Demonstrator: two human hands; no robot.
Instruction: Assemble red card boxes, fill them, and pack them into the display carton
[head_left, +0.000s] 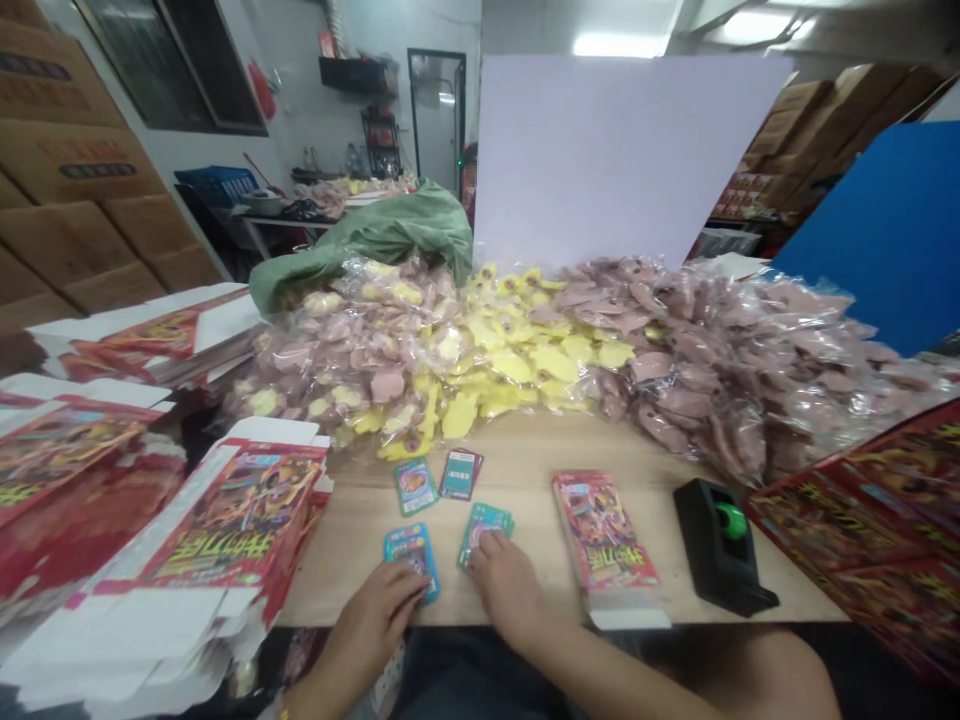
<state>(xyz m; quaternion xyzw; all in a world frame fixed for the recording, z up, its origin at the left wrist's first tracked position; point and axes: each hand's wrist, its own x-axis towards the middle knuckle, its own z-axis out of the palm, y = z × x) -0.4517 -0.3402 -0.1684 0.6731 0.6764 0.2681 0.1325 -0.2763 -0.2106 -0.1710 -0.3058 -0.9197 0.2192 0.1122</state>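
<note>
Both my hands are low in the head view, on the wooden table. My left hand (386, 605) has its fingers bent over the lower edge of a stack of blue-edged trading cards (412, 540), gripping it. To its right, my right hand (508, 585) is closed on the lower part of a stack of green-edged trading cards (487, 520). Just beyond lie a teal-bordered card stack (415, 484) and a few overlapping cards (459, 473) with a green and white top. A red printed box (604, 535), its white flap towards me, lies right of my right hand.
A black tape dispenser (720, 545) stands at the right, beside large red printed boxes (877, 530). Flattened red cartons (232, 520) pile up at the left. Plastic-wrapped yellow pieces (517, 350) and pinkish pieces (690, 370) heap across the table's back.
</note>
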